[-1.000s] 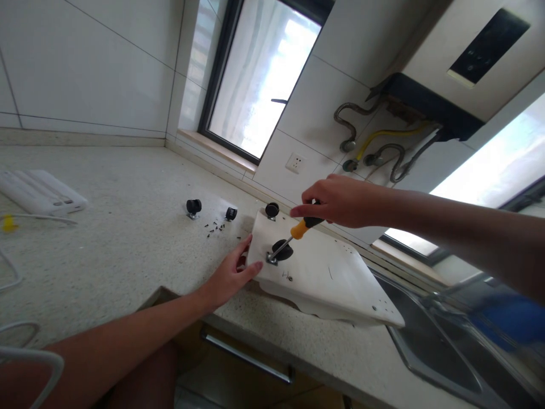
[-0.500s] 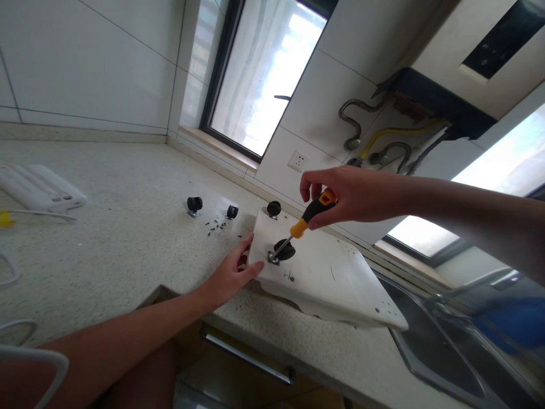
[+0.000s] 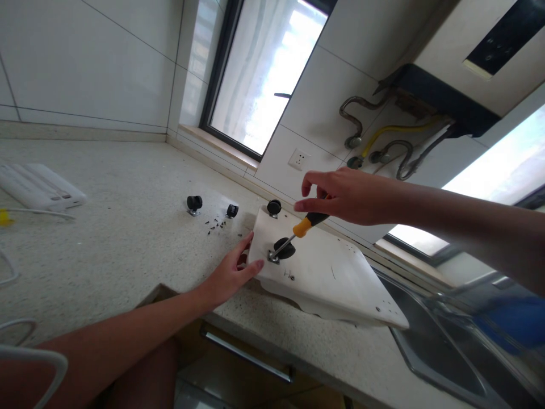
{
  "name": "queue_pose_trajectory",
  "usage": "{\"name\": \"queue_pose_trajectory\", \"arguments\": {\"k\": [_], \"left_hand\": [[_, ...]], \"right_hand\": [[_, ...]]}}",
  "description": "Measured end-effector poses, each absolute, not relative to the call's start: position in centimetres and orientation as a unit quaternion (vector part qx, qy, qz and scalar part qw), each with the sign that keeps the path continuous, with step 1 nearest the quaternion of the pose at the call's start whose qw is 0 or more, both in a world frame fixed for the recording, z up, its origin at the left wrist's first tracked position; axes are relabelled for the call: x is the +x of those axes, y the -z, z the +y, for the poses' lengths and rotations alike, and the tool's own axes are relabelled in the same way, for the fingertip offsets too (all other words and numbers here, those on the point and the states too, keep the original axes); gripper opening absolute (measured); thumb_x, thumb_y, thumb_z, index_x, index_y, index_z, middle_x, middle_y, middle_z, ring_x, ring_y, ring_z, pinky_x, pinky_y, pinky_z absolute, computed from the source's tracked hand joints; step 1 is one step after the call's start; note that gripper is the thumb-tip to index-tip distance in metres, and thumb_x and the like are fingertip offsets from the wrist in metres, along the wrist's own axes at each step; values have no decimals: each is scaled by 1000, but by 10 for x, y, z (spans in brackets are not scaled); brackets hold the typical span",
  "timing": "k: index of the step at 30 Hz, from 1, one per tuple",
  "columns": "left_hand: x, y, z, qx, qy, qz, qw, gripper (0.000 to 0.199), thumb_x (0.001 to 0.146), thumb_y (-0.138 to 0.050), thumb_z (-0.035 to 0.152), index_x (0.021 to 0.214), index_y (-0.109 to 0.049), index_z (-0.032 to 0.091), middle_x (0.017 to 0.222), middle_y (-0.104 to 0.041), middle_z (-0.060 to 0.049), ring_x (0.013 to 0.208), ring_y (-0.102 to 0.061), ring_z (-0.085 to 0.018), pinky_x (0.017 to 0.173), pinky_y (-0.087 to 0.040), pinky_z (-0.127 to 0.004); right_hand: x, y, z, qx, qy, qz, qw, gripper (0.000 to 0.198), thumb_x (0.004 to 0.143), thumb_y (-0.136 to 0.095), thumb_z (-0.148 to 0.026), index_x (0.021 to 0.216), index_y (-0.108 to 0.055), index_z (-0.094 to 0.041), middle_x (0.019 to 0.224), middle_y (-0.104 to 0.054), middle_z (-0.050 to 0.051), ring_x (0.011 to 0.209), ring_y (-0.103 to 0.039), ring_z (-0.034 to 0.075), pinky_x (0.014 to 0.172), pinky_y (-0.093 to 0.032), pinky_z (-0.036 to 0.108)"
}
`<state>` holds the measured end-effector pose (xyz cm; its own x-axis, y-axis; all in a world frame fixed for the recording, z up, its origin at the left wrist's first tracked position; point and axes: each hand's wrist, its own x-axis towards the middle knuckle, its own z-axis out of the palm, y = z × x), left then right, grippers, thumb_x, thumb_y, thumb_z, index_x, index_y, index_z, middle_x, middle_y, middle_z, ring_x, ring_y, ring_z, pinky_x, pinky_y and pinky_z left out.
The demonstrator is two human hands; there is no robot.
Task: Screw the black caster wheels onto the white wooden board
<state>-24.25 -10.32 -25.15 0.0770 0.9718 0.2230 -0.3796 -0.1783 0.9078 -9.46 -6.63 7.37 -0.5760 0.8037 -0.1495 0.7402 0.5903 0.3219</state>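
Note:
A screwdriver (image 3: 303, 227) with a yellow and black handle slants down to the metal plate of a black caster wheel (image 3: 284, 248). My right hand (image 3: 344, 196) is around its handle, thumb and forefinger stretched forward. The caster sits on a white panel (image 3: 327, 272) lying on the countertop. At the panel's near left end my left hand (image 3: 234, 270) grips the edge, thumb on top and fingers along the side. Another caster (image 3: 274, 208) stands at the panel's far corner. Two loose casters, one left (image 3: 195, 203) and one nearer the panel (image 3: 232, 211), rest beside several small screws (image 3: 216, 225).
A white power bank (image 3: 40, 186) with a cable lies at the left of the speckled countertop (image 3: 128, 238). A steel sink (image 3: 430, 346) is beyond the panel's right end. Pipes (image 3: 383, 133) hang below a wall heater. A drawer handle (image 3: 247, 355) is below the counter edge.
My right hand has shifted its hold on the screwdriver handle, its fingers rolled over and straighter. The tip stays at the caster plate. My left hand has not moved.

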Motion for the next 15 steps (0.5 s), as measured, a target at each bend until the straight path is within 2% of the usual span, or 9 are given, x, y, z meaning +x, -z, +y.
{"name": "queue_pose_trajectory", "arguments": {"k": [2,4,6,8,10,13,15], "left_hand": [[-243,252,-103,478,-601,308,561,97,94,-79,53,172,-31,22,170,-49,-17,147,-57,-39,115,-54,-50],[-243,253,-102,482,-598,305,562,95,96,-78,52,173,-30,22,169,-51,-17,147,-57,-38,117,-53,-50],[-243,253,-102,483,-600,306,559,94,96,-78,51,172,-31,23,170,-50,-17,147,-57,-38,118,-52,-50],[-243,253,-103,481,-603,305,558,93,96,-78,51,172,-32,23,172,-47,-17,147,-57,-38,118,-52,-50],[-243,253,-103,480,-601,303,562,94,96,-78,51,172,-31,24,172,-46,-17,147,-57,-38,116,-53,-51],[-244,252,-103,479,-599,305,565,94,96,-78,51,172,-32,24,171,-48,-17,146,-57,-38,116,-54,-50],[-243,251,-104,478,-598,309,564,94,95,-79,52,172,-32,25,172,-47,-16,146,-58,-37,116,-54,-49]], "right_hand": [[-93,-76,-65,415,-79,893,155,61,86,-69,-78,121,-65,-27,105,-77,7,83,-66,23,71,-41,36],[-93,-77,-65,389,-67,906,155,60,81,-76,-76,117,-68,-28,101,-77,4,79,-65,20,69,-40,34],[-93,-76,-66,393,-95,903,145,54,87,-69,-77,103,-71,-26,87,-74,3,72,-62,18,67,-37,34],[-94,-74,-67,415,-132,889,142,59,93,-57,-80,90,-72,-24,76,-71,4,69,-59,18,66,-35,35],[-95,-74,-68,425,-132,884,142,61,91,-57,-83,93,-74,-24,77,-72,4,70,-60,19,66,-35,36],[-95,-75,-67,395,-95,902,145,62,80,-73,-82,111,-74,-28,88,-75,3,71,-62,19,66,-37,34],[-95,-76,-67,395,-94,902,149,60,81,-71,-82,103,-75,-26,85,-75,3,69,-61,18,66,-36,34]]}}
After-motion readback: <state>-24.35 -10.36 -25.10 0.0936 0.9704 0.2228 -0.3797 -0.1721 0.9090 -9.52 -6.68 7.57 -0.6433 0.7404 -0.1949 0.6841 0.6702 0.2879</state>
